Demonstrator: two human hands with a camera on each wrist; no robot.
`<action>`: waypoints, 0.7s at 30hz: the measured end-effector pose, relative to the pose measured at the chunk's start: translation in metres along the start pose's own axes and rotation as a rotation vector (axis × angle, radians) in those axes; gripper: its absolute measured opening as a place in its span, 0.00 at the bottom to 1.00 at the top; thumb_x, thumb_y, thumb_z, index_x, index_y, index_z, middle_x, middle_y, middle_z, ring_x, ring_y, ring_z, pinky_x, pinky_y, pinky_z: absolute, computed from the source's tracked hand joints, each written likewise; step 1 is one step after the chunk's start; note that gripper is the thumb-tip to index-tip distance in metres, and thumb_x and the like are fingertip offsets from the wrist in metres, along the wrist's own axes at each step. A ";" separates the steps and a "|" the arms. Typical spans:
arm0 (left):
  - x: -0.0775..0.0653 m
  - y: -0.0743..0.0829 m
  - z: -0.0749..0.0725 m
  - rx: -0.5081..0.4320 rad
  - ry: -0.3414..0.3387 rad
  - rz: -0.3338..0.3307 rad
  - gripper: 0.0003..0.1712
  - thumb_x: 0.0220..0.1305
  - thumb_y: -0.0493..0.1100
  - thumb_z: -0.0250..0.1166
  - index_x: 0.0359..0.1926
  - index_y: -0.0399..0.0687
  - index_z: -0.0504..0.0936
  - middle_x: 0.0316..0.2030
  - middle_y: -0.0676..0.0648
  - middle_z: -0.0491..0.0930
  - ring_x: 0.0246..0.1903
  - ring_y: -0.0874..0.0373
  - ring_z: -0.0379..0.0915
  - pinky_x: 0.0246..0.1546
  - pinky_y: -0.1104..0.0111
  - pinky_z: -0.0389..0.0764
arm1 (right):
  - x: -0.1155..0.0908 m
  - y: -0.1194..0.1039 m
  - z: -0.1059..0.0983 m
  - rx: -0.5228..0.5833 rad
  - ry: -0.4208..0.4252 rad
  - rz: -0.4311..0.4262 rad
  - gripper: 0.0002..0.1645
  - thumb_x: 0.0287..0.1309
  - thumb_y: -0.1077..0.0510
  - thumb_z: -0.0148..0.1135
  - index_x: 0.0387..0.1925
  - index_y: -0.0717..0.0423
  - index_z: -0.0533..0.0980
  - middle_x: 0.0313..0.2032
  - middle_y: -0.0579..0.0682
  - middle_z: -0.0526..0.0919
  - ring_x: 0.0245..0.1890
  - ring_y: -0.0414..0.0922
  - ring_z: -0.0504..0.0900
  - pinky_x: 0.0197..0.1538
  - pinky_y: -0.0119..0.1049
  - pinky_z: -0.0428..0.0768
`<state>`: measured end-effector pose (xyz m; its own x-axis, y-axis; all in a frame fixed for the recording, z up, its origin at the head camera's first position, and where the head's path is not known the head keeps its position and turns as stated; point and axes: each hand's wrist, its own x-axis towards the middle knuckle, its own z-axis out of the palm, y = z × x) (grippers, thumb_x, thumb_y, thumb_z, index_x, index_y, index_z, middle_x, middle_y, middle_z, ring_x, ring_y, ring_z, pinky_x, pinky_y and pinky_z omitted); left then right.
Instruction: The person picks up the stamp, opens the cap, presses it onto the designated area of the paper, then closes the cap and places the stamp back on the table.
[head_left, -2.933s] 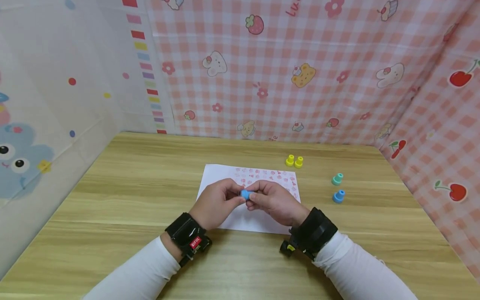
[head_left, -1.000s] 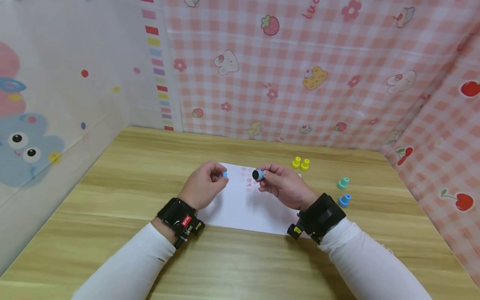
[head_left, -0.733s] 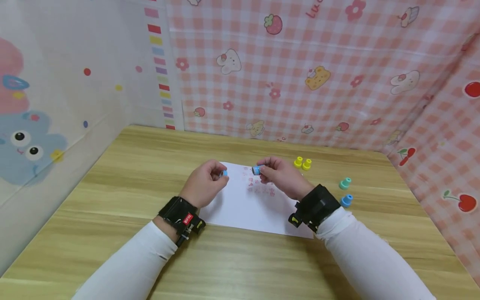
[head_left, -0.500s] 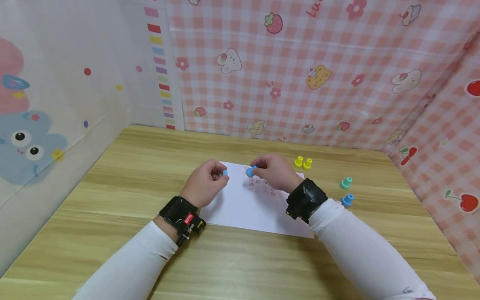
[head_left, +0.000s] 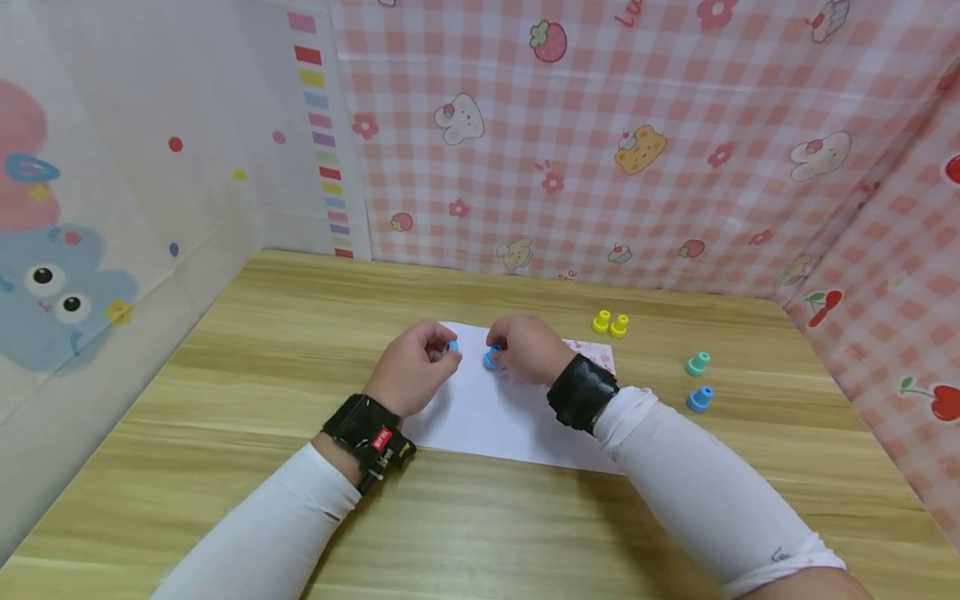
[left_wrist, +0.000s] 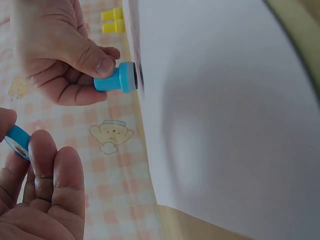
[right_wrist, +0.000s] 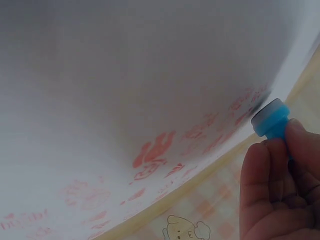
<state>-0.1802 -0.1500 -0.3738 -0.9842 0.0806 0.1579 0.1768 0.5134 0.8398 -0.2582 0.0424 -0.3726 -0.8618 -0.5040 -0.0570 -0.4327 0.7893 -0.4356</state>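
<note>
My right hand [head_left: 534, 350] pinches a small blue stamp [left_wrist: 112, 81] by its handle. Its dark face points down at the white paper [head_left: 480, 425], close over the sheet with a thin gap showing in the left wrist view. Rows of small red prints [right_wrist: 155, 150] mark the sheet's far part, some under the right hand in the head view. Off to the left, my left hand [head_left: 408, 367] holds the round blue stamp cap [left_wrist: 19, 142] between thumb and fingers, above the paper's left side.
Two yellow stamps [head_left: 602, 322] stand side by side behind the paper's far right corner. Farther right on the wooden table [head_left: 450, 533] are a teal stamp [head_left: 697, 364] and another blue stamp [head_left: 701, 400]. A checked cloth [head_left: 585, 100] hangs along the table's back edge.
The hands have parted, the cap in the left and the stamp in the right. My right hand has turned the stamp face down and lowered it leftward toward the paper; the left stays nearly still lately.
</note>
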 end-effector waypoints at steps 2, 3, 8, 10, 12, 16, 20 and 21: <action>0.000 0.001 0.000 0.000 -0.002 0.001 0.13 0.60 0.47 0.63 0.43 0.48 0.77 0.32 0.51 0.76 0.30 0.58 0.70 0.29 0.62 0.74 | 0.000 0.000 0.000 -0.006 -0.006 0.000 0.09 0.54 0.59 0.67 0.39 0.53 0.81 0.33 0.45 0.79 0.34 0.42 0.73 0.45 0.38 0.76; 0.000 0.001 0.000 0.000 -0.003 0.001 0.13 0.59 0.47 0.63 0.43 0.48 0.77 0.32 0.51 0.76 0.30 0.58 0.70 0.29 0.62 0.74 | 0.000 0.000 0.001 -0.010 -0.007 0.002 0.10 0.54 0.58 0.67 0.40 0.52 0.81 0.33 0.45 0.79 0.34 0.42 0.73 0.46 0.38 0.76; 0.000 0.001 0.001 0.008 -0.002 0.000 0.12 0.59 0.47 0.63 0.43 0.49 0.76 0.31 0.51 0.76 0.30 0.58 0.70 0.28 0.63 0.74 | 0.000 -0.001 0.001 -0.013 -0.016 0.008 0.10 0.55 0.58 0.66 0.41 0.53 0.81 0.34 0.45 0.80 0.34 0.42 0.74 0.47 0.39 0.77; 0.000 0.001 0.001 0.012 -0.002 0.002 0.12 0.59 0.47 0.63 0.43 0.48 0.77 0.31 0.51 0.76 0.29 0.58 0.70 0.28 0.63 0.74 | 0.000 -0.001 0.002 -0.012 -0.020 0.016 0.10 0.55 0.58 0.66 0.41 0.52 0.81 0.34 0.45 0.80 0.34 0.42 0.74 0.46 0.39 0.77; 0.000 0.001 0.001 0.012 -0.004 0.004 0.12 0.59 0.46 0.63 0.42 0.48 0.77 0.30 0.51 0.76 0.29 0.58 0.70 0.28 0.63 0.74 | 0.000 -0.002 0.002 -0.017 -0.023 0.022 0.09 0.55 0.58 0.66 0.40 0.52 0.81 0.34 0.44 0.80 0.33 0.41 0.74 0.46 0.38 0.77; 0.001 0.001 0.001 0.004 -0.010 0.005 0.11 0.59 0.46 0.64 0.42 0.49 0.77 0.30 0.51 0.76 0.29 0.58 0.70 0.28 0.63 0.74 | 0.001 -0.003 0.004 -0.088 -0.023 -0.023 0.08 0.55 0.58 0.66 0.39 0.52 0.81 0.35 0.45 0.82 0.33 0.40 0.75 0.46 0.39 0.77; 0.000 0.000 0.001 0.003 -0.016 0.003 0.12 0.60 0.47 0.63 0.42 0.49 0.76 0.30 0.51 0.76 0.29 0.58 0.70 0.28 0.63 0.74 | 0.002 -0.004 0.005 -0.166 -0.014 -0.086 0.07 0.56 0.59 0.65 0.38 0.52 0.81 0.35 0.45 0.83 0.33 0.39 0.75 0.45 0.38 0.77; 0.000 -0.001 0.001 0.004 -0.016 0.002 0.12 0.60 0.47 0.63 0.42 0.48 0.76 0.30 0.51 0.77 0.29 0.58 0.70 0.28 0.63 0.74 | 0.003 -0.004 0.006 -0.175 -0.013 -0.097 0.06 0.56 0.59 0.65 0.37 0.52 0.81 0.35 0.45 0.83 0.33 0.39 0.75 0.44 0.38 0.77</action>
<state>-0.1806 -0.1496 -0.3748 -0.9839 0.0955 0.1512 0.1788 0.5165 0.8374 -0.2574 0.0359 -0.3760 -0.8106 -0.5845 -0.0348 -0.5541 0.7850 -0.2771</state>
